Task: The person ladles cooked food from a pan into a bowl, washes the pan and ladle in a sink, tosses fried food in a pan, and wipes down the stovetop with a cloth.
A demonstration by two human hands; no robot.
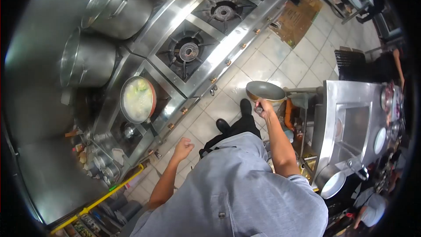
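My right hand (263, 107) is closed around the handle of a frying pan (265, 90), grey inside, held over the tiled floor between the stove and the sink counter. Nothing shows inside that pan. My left hand (183, 149) hangs by the stove's front edge, fingers loosely curled and apart, holding nothing. On the near burner sits a second frying pan (137, 100) with a reddish-brown outside. Pale bubbling liquid with green and yellowish pieces fills it, and its dark handle points toward the stove front.
Large metal pots (90, 59) stand behind the burners. Bare gas burners (189, 52) continue along the steel stove. A metal sink (353, 125) is at right, with a white pan (333, 185) near it. Cardboard (298, 21) lies on the floor. Another person (372, 206) is at lower right.
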